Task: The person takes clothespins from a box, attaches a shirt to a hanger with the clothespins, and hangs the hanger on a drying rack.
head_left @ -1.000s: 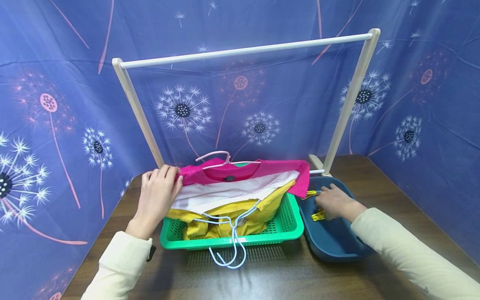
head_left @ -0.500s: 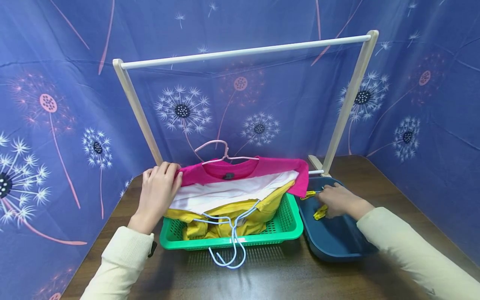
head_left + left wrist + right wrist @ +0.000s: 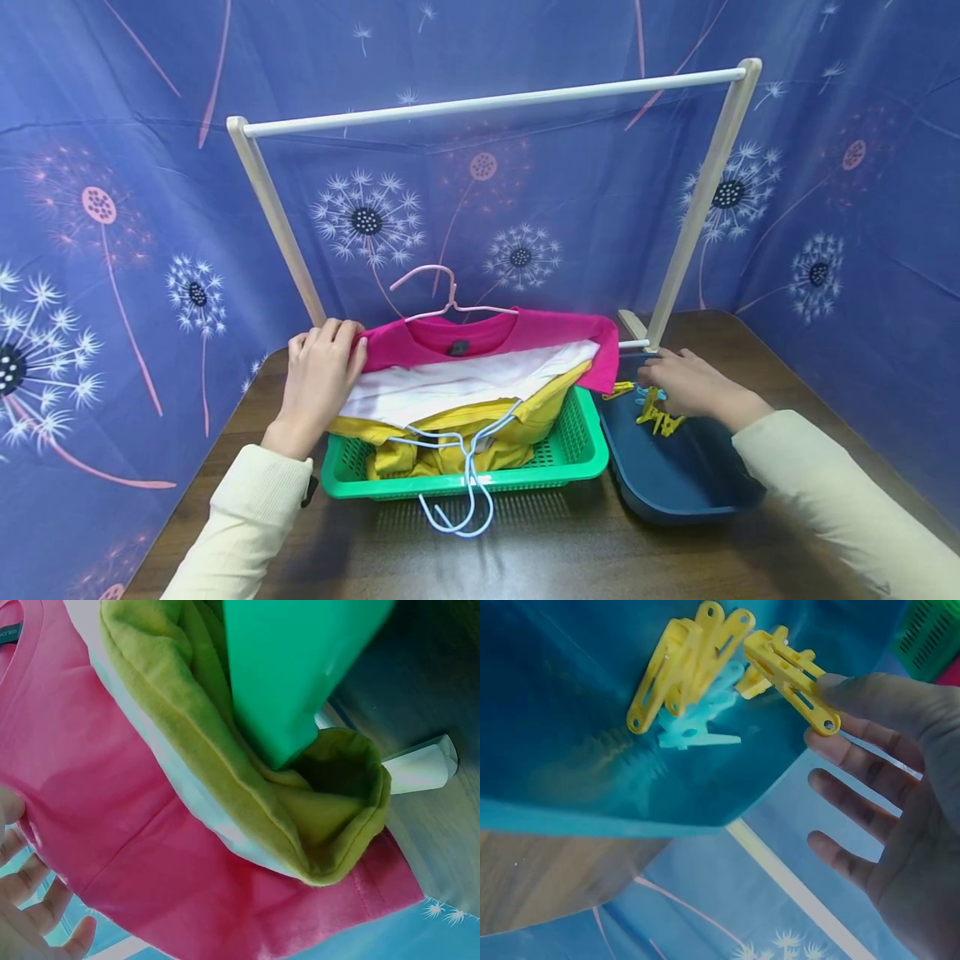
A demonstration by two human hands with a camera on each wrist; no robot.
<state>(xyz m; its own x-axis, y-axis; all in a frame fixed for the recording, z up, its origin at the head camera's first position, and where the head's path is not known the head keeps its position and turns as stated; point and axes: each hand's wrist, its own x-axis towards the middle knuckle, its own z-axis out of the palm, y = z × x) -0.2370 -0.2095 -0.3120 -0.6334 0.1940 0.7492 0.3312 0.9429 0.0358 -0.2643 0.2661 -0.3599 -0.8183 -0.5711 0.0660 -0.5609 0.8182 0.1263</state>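
My left hand (image 3: 318, 375) grips a pink shirt (image 3: 555, 333) at its left shoulder, the thumb over the edge of the fabric. A pink hanger (image 3: 453, 292) stands up from its neckline. White cloth (image 3: 465, 392) and yellow clothing (image 3: 450, 458) lie below it in a green basket (image 3: 540, 478). Over a dark blue tub (image 3: 675, 479), my right hand (image 3: 690, 383) pinches a yellow clothespin (image 3: 791, 679) between thumb and index finger, other fingers spread. More yellow clothespins (image 3: 664, 671) and light blue clothespins (image 3: 694, 724) lie beneath in the tub.
Behind the basket stands a rack with a white rail (image 3: 487, 103) and wooden posts (image 3: 701, 200). Light blue hangers (image 3: 468, 467) hang hooks-down over the basket's front rim. A patterned blue curtain (image 3: 480, 42) surrounds the wooden table (image 3: 330, 550).
The pink hanger's hook has risen and stands more upright above the neckline. My right hand has shifted slightly up and right in the tub, exposing more clothespins. The left hand keeps its grip.
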